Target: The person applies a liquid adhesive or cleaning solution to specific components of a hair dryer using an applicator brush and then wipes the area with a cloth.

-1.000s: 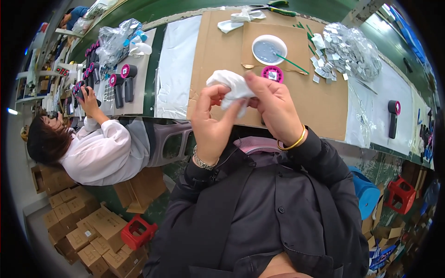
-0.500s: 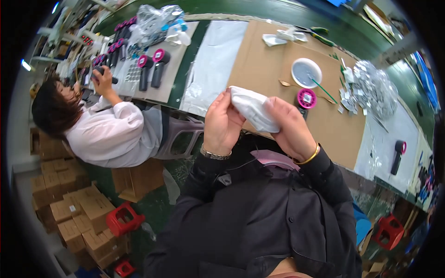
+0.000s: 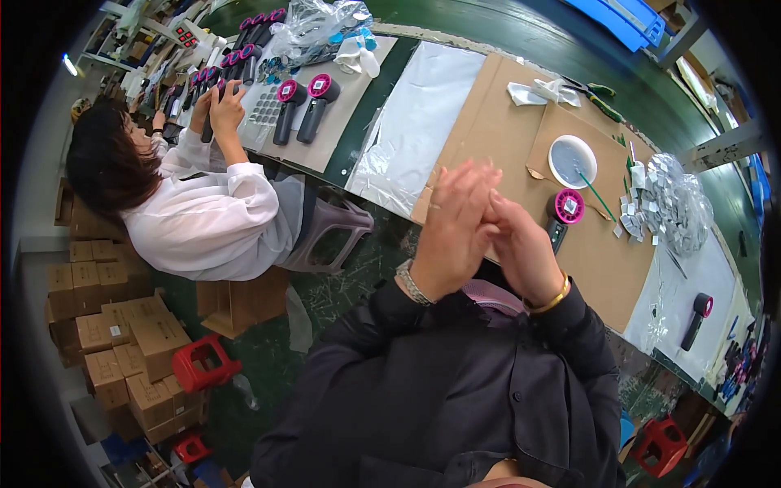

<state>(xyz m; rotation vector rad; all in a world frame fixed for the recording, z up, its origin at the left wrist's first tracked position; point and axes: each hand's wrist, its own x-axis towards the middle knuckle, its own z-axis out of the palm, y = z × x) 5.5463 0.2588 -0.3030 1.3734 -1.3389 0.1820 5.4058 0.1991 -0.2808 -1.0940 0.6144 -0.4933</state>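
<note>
My left hand [image 3: 460,232] and my right hand [image 3: 523,250] are pressed together palm to palm in front of my chest, near the table's front edge. The left fingers are long and held together, somewhat blurred; the right fingers curve against them. Whatever may lie between the palms is hidden, and no white cloth shows there. Just right of my hands, a dark handheld fan with a pink round head [image 3: 567,207] lies on the brown cardboard sheet [image 3: 488,134]. Behind it stands a white tub [image 3: 595,159] of greyish liquid with a green stick in it.
Crumpled white cloths [image 3: 561,91] and pliers [image 3: 604,106] lie at the back. Small silvery pieces [image 3: 643,213] are heaped beside a clear bag. Another fan [image 3: 697,321] is at the right. On the left sits a co-worker [image 3: 211,220], with more fans [image 3: 313,110] and stacked cartons [image 3: 122,325] nearby.
The folded white cloth that both hands held has gone from sight, and my palms have come together. The view has shifted, and the co-worker's hands have come together around a dark object.
</note>
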